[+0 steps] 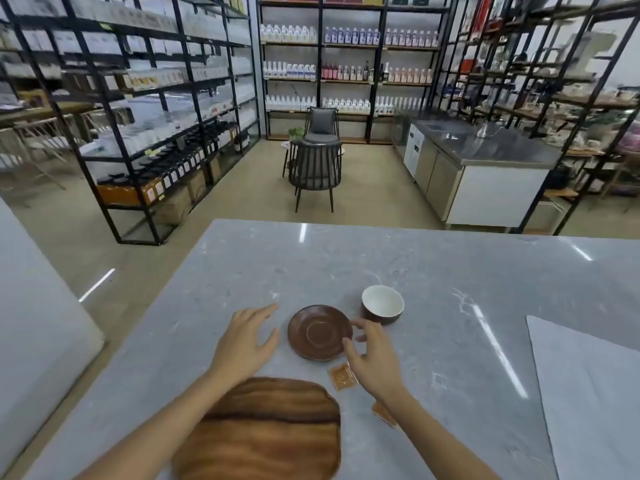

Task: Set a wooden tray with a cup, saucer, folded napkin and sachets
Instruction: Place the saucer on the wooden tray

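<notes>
On the grey marble counter (433, 289), the right hand (375, 358) sits at the near right edge of the saucer (319, 332), its fingers loosely curled with the tips at or just off the rim; whether they actually touch it cannot be told, and nothing is held. The left hand (244, 341) hovers flat and spread just left of the saucer, fingers straight, gripping nothing. The brown saucer lies flat between the two hands. Just beyond it to the right stands the cup (382, 308), upright, brown outside and white inside, apart from the saucer. An orange sachet (342, 376) lies on the counter under the right hand's heel, and a second sachet (383, 413) shows partly from beneath the right forearm. The wooden tray (263, 434) lies nearest the person, under the left forearm, with nothing on it. A pale napkin (588, 393) lies spread flat far to the right, well apart from the rest.
</notes>
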The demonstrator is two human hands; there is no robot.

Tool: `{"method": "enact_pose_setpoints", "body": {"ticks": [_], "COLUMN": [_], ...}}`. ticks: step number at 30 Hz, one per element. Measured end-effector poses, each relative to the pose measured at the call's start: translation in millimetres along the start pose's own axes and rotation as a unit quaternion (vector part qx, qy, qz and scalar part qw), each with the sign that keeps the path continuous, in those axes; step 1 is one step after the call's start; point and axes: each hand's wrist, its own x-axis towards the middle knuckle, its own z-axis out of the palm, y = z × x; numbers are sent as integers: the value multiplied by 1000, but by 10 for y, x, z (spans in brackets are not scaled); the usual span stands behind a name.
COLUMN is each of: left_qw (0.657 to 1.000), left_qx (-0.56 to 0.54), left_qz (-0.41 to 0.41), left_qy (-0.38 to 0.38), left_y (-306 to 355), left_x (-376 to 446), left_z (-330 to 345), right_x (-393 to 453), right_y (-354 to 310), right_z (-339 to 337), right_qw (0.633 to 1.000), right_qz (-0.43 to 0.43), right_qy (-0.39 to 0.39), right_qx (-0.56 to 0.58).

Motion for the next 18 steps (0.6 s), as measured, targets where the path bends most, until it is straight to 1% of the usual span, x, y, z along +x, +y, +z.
{"method": "enact_pose_setpoints", "body": {"ticks": [2,5,8,12,15,18], "left_qw": [999,993,987,975,970,967], "left_qx": [-20,-38,-51,-97,-113,-124], "left_qz": [-32,-76,-98,-116,-131,-151], "left_qy": [-36,-86,-119,-163,-170,-165], "left_y": [-32,-90,-140,-189,-216,-226], "left_x": [97,210,289,337,387,439], "left_z": [168,424,620,805,884,933], "right_x": [102,233,326,410,453,455], "right_y": [86,218,295,367,393,389], "right_z": [33,122,229,345,395,438], "right_qw": [999,997,995,991,988,987], "right_qz": [27,53,64,108,120,129], "right_qy": [-17,-51,-80,-83,-99,-97], "right_qx": [18,15,8,0,-5,1]}}
